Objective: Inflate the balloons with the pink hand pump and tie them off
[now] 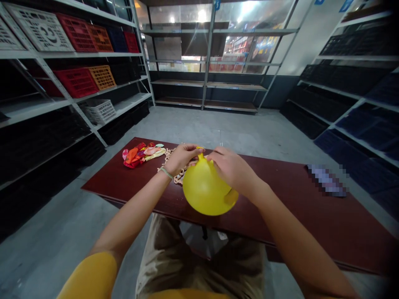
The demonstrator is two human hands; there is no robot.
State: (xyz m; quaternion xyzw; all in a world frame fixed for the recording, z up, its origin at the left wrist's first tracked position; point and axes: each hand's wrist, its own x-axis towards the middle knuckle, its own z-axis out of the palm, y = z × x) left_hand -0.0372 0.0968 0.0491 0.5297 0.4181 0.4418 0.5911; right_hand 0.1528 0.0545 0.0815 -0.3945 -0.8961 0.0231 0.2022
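An inflated yellow balloon [207, 189] hangs neck up above the near edge of the dark red table [274, 199]. My left hand [183, 158] pinches the tip of its neck from the left, with a bracelet on the wrist. My right hand [230, 168] is closed around the neck's right side, its fingertips partly hidden. Behind my left wrist lies a beige chain-like string of links [179, 177]. Left of it rests a pile of uninflated balloons [134, 157] in red, orange, pink and pale yellow.
A blurred-out flat item [327, 180] lies at the table's right end. Shelves with red, orange and white crates [76, 83] stand at the left, a metal rack [205, 85] at the back, dark bins [349, 79] on the right. My legs are under the table's near edge.
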